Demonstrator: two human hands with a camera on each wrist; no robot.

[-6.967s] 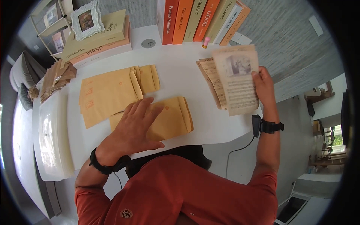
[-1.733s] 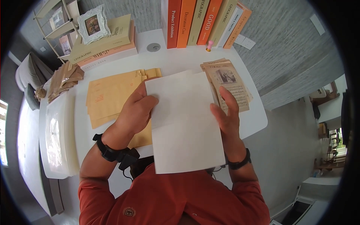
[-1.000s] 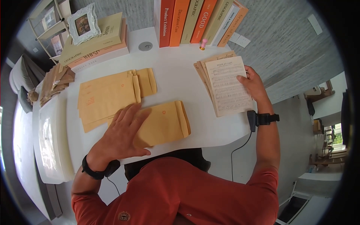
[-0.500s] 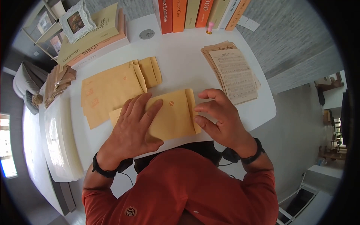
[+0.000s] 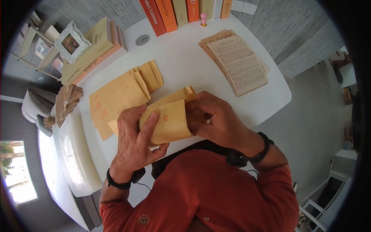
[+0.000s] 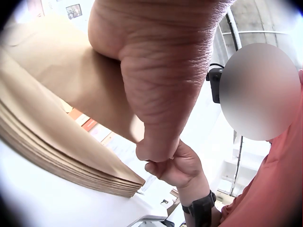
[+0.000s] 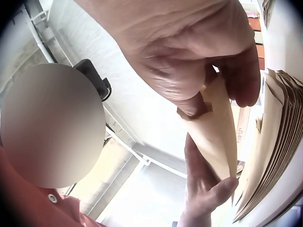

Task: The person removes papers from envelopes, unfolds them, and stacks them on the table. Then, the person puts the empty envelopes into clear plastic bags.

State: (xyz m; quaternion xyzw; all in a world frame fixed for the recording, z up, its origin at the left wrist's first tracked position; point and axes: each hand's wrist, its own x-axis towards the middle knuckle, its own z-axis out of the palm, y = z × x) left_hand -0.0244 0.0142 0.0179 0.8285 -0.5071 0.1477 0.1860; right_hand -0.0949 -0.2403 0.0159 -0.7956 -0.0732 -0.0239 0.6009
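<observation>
A yellow-brown envelope (image 5: 168, 123) with a small red mark is raised above others at the desk's front edge, its mouth bulged open to the right. My left hand (image 5: 135, 137) grips its left part, fingers over the face and thumb at the near edge. At the mouth, my right hand (image 5: 222, 121) pinches the paper, some fingertips hidden inside. In the right wrist view the right thumb dips into the envelope (image 7: 215, 132). Under the raised envelope (image 6: 71, 71), the left wrist view shows a thick envelope stack (image 6: 66, 161).
More envelopes (image 5: 116, 96) lie behind my left hand. Printed music sheets (image 5: 239, 65) are stacked at the right. Books (image 5: 164, 15), a pink-handled stamp (image 5: 203, 19) and a white picture frame (image 5: 71, 42) stand at the back. Clear plastic sleeves (image 5: 79, 154) lie far left.
My right hand has left the music sheets and moved left to the envelope's mouth. The top envelope has been lifted and its mouth opened; my left hand has closed on it.
</observation>
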